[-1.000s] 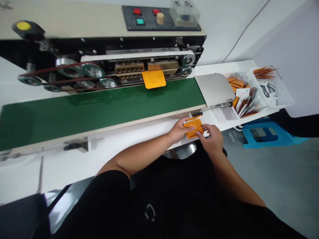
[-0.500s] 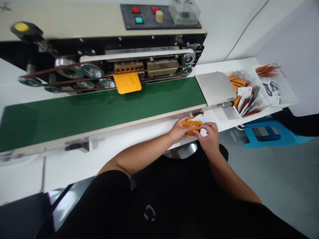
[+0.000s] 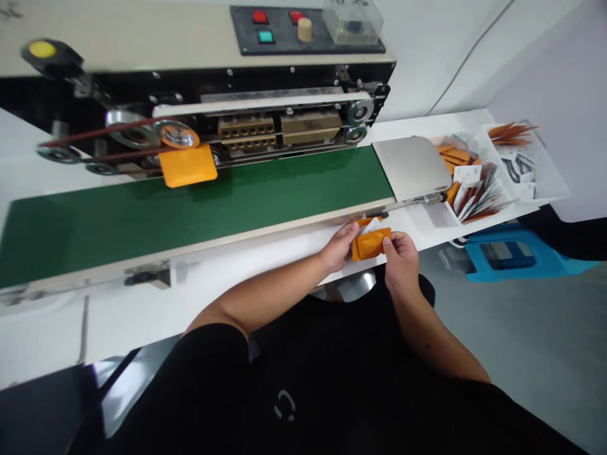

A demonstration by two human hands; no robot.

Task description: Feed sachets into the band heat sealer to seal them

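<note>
In front of the belt, my left hand (image 3: 340, 246) is closed on the left side of a small orange pouch (image 3: 370, 246). My right hand (image 3: 402, 258) pinches that pouch's upper right edge between thumb and fingers. Just behind it, a white card or packet (image 3: 372, 225) sticks up, with more orange material behind. Whether the white piece is inside a pouch or between two pouches, I cannot tell. A second orange pouch (image 3: 188, 167) hangs from the band sealer (image 3: 284, 123), its upper edge caught by the rollers and its lower part over the green conveyor belt (image 3: 284, 183).
A metal plate (image 3: 411, 167) extends the belt's right end. Beyond it, a white bin (image 3: 441, 217) contains orange pouches and white packets, and another bin (image 3: 552, 180) stands further right. A blue stool (image 3: 545, 256) is below. The sealer's control panel (image 3: 279, 45) is above.
The pouch in the sealer has travelled left along the belt. My right hand has shifted its pinch to the held pouch's upper right edge, and more of the pouch's front now shows.
</note>
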